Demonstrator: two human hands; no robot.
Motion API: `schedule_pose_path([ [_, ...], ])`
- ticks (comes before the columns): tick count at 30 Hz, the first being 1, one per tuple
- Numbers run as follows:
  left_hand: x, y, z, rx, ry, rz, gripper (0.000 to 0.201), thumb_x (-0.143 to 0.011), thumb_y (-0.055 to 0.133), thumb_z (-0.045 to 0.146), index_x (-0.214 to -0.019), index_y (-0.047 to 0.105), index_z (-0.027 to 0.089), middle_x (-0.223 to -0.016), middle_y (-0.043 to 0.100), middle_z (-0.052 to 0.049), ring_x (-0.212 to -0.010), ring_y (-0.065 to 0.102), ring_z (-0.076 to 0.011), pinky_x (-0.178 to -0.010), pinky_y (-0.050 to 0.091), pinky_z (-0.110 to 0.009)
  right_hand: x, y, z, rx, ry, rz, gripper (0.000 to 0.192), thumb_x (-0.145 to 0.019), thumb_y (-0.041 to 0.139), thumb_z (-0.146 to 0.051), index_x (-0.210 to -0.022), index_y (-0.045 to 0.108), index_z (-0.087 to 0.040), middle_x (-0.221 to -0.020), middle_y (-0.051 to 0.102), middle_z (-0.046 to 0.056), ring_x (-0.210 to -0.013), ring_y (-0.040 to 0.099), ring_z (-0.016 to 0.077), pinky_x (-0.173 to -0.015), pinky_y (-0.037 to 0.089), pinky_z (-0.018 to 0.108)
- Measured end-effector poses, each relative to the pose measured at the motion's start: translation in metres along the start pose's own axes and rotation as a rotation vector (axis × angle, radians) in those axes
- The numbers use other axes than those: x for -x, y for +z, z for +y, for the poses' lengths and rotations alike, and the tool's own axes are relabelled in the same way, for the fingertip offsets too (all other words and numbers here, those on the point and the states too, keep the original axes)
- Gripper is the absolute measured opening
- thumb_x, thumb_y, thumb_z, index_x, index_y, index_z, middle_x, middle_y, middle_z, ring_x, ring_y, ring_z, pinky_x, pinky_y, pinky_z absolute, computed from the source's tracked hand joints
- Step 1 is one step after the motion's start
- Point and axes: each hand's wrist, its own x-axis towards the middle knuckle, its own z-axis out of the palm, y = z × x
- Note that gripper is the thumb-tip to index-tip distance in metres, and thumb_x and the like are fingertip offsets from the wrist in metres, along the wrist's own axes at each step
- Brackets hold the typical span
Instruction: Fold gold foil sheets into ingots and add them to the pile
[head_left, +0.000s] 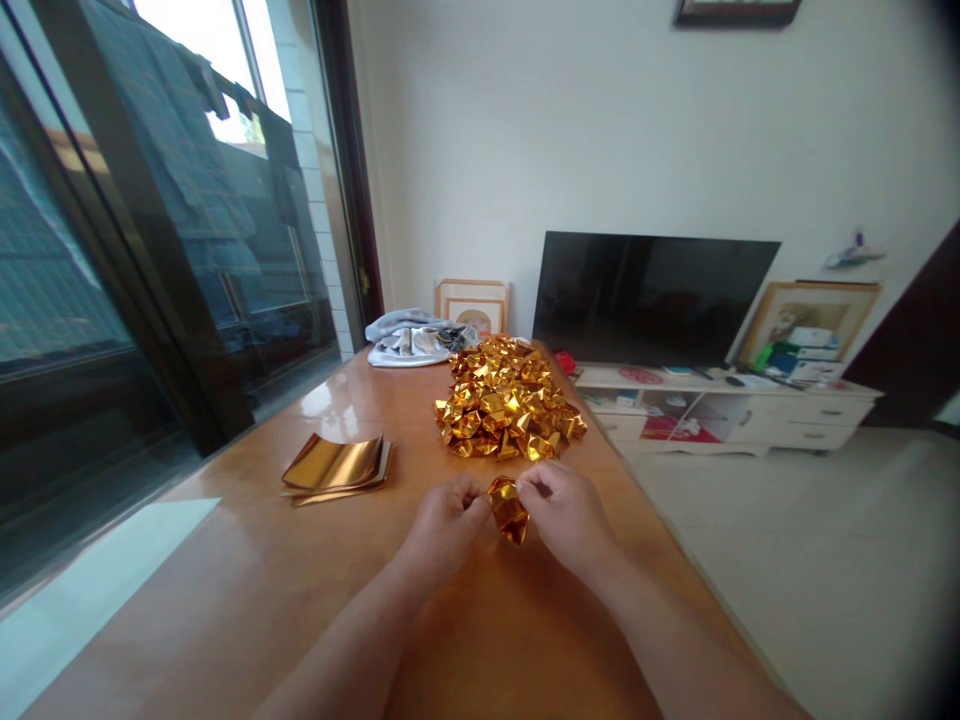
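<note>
A small folded piece of gold foil paper (509,510) hangs between my two hands above the wooden table (225,600). My left hand (444,524) pinches its left end and my right hand (566,516) pinches its right end. Just beyond them lies a large pile of folded gold foil pieces (506,400). A stack of flat gold foil sheets (335,466) rests on the table to the left of my hands.
A grey bag or cloth (412,340) lies at the table's far end. A dark window (112,250) runs along the left. To the right stand a television (649,298) and a white low cabinet (750,415) with framed pictures; pale floor lies between.
</note>
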Motion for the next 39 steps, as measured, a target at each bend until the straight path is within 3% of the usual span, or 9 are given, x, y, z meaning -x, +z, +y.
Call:
schedule_pose_path([
  [14, 0.0, 0.001, 0.002, 0.016, -0.035, 0.015, 0.018, -0.078, 0.055, 0.028, -0.064, 0.049, 0.019, -0.061, 0.046, 0.004, -0.059, 0.042, -0.011, -0.053, 0.029, -0.023, -0.001, 0.003, 0.003, -0.093, 0.067, -0.018, 0.018, -0.086, 0.054, -0.023, -0.068, 0.059, -0.02, -0.071, 0.064, 0.0, -0.07, 0.059, 0.0158, -0.063, 0.038, 0.025],
  [22, -0.006, -0.004, -0.014, 0.123, -0.177, 0.122, 0.019, -0.08, 0.054, 0.032, -0.068, 0.054, 0.017, -0.06, 0.052, 0.003, -0.056, 0.044, -0.0108, -0.052, 0.03, -0.022, -0.005, 0.002, 0.009, -0.109, 0.145, 0.0, 0.027, -0.092, 0.05, -0.034, -0.071, 0.059, -0.02, -0.066, 0.059, -0.002, -0.065, 0.054, 0.0152, -0.058, 0.034, 0.025],
  [30, -0.007, -0.009, -0.011, 0.302, -0.202, 0.213, 0.029, -0.078, 0.062, 0.045, -0.07, 0.057, 0.017, -0.063, 0.057, 0.001, -0.055, 0.043, -0.0099, -0.053, 0.033, -0.022, 0.001, 0.013, 0.007, -0.162, 0.202, -0.17, 0.045, -0.093, 0.049, -0.056, -0.066, 0.055, -0.02, -0.058, 0.052, -0.003, -0.056, 0.047, 0.013, -0.051, 0.028, 0.025],
  [34, -0.006, -0.008, -0.009, 0.327, -0.198, 0.215, 0.028, -0.077, 0.063, 0.044, -0.074, 0.059, 0.017, -0.066, 0.059, 0.0, -0.057, 0.046, -0.0105, -0.054, 0.035, -0.022, 0.003, 0.019, 0.007, -0.175, 0.205, -0.213, 0.04, -0.09, 0.054, -0.05, -0.066, 0.056, -0.019, -0.059, 0.054, -0.003, -0.056, 0.048, 0.0128, -0.052, 0.029, 0.024],
  [39, -0.005, -0.005, -0.008, 0.299, -0.18, 0.167, 0.029, -0.079, 0.062, 0.045, -0.073, 0.058, 0.016, -0.067, 0.06, 0.001, -0.058, 0.048, -0.0107, -0.056, 0.037, -0.022, 0.003, 0.021, 0.007, -0.185, 0.2, -0.165, 0.032, -0.09, 0.051, -0.037, -0.063, 0.053, -0.02, -0.059, 0.055, -0.003, -0.058, 0.051, 0.0135, -0.053, 0.03, 0.023],
])
